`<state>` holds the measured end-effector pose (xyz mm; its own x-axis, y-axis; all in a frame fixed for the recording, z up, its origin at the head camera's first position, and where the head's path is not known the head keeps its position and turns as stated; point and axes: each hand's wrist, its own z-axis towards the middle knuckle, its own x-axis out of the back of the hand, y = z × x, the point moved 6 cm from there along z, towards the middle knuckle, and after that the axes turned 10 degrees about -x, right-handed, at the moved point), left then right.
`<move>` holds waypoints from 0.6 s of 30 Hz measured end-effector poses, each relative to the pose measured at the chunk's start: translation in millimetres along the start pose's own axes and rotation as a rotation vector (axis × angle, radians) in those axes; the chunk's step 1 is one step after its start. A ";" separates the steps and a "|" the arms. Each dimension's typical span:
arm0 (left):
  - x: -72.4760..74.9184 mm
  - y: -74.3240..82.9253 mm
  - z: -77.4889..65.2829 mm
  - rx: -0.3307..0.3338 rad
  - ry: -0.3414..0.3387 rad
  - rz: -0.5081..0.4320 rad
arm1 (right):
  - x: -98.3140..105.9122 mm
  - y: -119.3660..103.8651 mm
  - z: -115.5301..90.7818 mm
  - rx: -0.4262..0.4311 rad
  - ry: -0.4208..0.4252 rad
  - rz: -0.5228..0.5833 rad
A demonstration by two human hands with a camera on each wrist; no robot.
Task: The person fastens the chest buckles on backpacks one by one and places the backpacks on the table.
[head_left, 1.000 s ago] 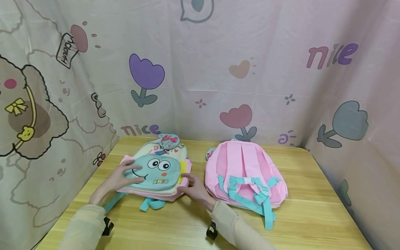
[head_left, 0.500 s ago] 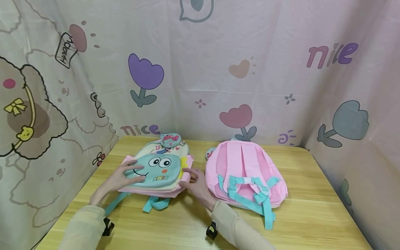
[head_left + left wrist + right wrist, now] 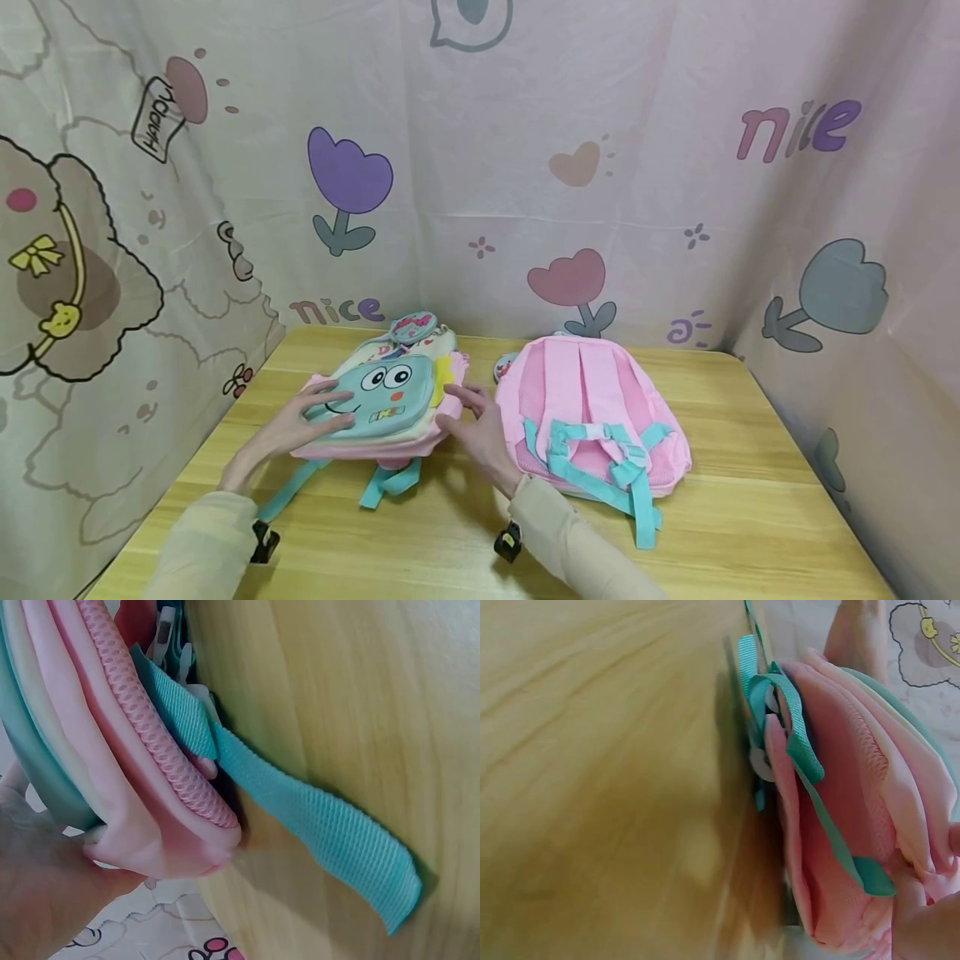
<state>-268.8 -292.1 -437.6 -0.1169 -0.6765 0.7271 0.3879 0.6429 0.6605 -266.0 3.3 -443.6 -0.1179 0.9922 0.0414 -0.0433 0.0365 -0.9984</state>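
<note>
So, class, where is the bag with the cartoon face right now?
In the head view, the face bag is left of centre, gripped between the left hand and right hand, with the pink bag to its right.

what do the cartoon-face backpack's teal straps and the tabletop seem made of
Teal straps: matte woven webbing, likely nylon or polyester, judging by ribbed texture.
Tabletop: wood or wood-look laminate, smooth with faint sheen, judging by streaky grain.

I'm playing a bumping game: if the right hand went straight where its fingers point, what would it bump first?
The googly-eyed backpack, most likely: the right hand points toward it and grips its side, so I see no gap, though depth is hard to judge.
</note>
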 end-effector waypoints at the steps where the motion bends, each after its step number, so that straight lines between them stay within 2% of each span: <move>1: -0.2 1.8 0.5 -0.002 0.002 0.000 | 0.5 -1.6 0.5 0.004 0.003 0.001; 11: -4.8 22.1 10.1 -0.089 -0.023 0.004 | 3.4 -18.9 5.3 0.039 0.012 0.065; 18: -8.5 41.4 16.9 -0.149 -0.031 -0.007 | 5.2 -36.4 8.4 0.112 0.027 0.118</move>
<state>-267.2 -253.6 -413.2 -0.1475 -0.6680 0.7294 0.5181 0.5760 0.6323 -273.3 6.1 -406.7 -0.1022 0.9917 -0.0783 -0.1410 -0.0924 -0.9857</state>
